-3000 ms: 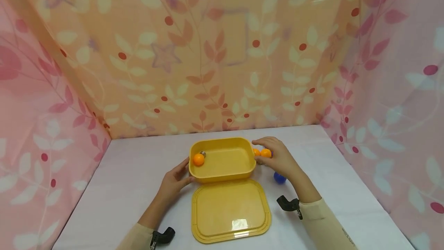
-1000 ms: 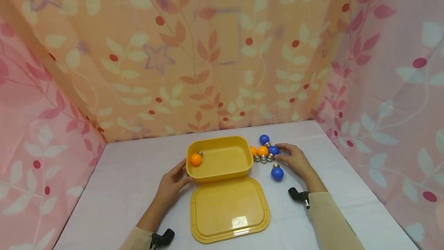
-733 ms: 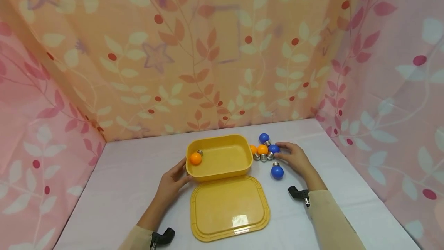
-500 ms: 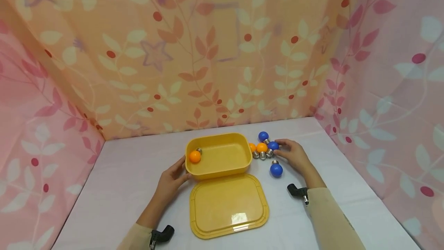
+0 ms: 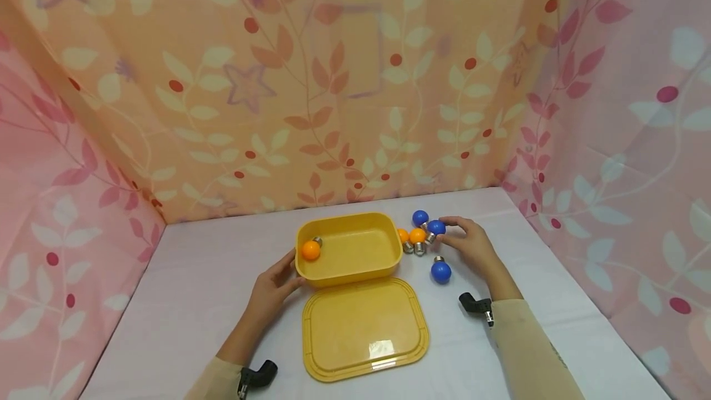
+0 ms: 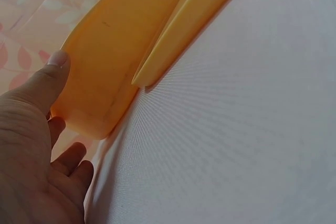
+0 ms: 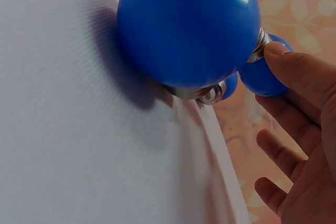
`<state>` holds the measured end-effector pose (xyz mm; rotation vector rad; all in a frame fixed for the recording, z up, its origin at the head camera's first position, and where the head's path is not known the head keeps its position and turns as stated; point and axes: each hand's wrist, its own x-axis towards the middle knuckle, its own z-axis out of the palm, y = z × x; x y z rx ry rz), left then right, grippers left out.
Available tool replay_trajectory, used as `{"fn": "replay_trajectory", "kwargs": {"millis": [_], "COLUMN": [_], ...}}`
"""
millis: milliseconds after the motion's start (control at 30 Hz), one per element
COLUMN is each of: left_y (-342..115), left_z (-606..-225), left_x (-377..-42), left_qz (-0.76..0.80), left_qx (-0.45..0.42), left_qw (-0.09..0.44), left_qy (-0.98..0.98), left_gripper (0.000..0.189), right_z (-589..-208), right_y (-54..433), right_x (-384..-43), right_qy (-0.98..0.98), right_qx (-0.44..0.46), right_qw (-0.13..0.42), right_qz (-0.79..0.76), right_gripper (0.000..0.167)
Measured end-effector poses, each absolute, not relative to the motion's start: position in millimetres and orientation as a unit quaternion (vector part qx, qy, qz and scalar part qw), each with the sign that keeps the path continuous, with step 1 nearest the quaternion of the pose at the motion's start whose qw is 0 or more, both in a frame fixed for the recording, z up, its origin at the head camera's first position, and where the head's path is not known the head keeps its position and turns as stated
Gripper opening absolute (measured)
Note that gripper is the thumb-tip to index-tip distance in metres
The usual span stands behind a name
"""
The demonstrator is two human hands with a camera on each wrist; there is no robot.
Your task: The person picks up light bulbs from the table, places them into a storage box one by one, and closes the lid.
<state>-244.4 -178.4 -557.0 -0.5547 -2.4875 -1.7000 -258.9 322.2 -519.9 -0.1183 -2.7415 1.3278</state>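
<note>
A yellow box stands with its inside facing up, one orange light bulb lying at its left end. My left hand holds the box by its left end, the thumb on the near wall and a finger round the corner. To the right of the box, my right hand pinches a blue light bulb between thumb and finger. In the right wrist view that pinched blue bulb shows partly behind the thumb, the other fingers off it.
Two orange bulbs lie against the box's right side, with a blue bulb behind. Another blue bulb lies nearer. The yellow lid lies flat before the box on a white-covered table. Patterned curtains surround it.
My right hand has gone from the box's right edge, over the orange bulbs, to the blue bulb. That bulb has just risen slightly in its pinch. My left hand stays on the box.
</note>
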Motion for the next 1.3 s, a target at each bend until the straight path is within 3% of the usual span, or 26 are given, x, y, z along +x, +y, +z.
{"fn": "replay_trajectory", "kwargs": {"millis": [533, 933, 1300], "left_y": [-175, -182, -181], "left_z": [-555, -558, -560], "left_x": [-243, -247, -245], "left_qz": [-0.554, -0.553, -0.551], "left_qx": [-0.171, -0.173, -0.173], "left_qw": [0.031, 0.037, 0.034], "left_qy": [-0.814, -0.814, -0.815], "left_gripper": [0.074, 0.075, 0.077], "right_z": [-490, -434, -390], "right_y": [322, 301, 267], "right_x": [-259, -279, -301], "right_qy": [-0.91, -0.917, -0.936], "right_qx": [-0.006, 0.066, 0.166], "right_qw": [0.079, 0.086, 0.029], "right_qz": [0.407, 0.384, 0.308], "right_gripper": [0.067, 0.059, 0.049]}}
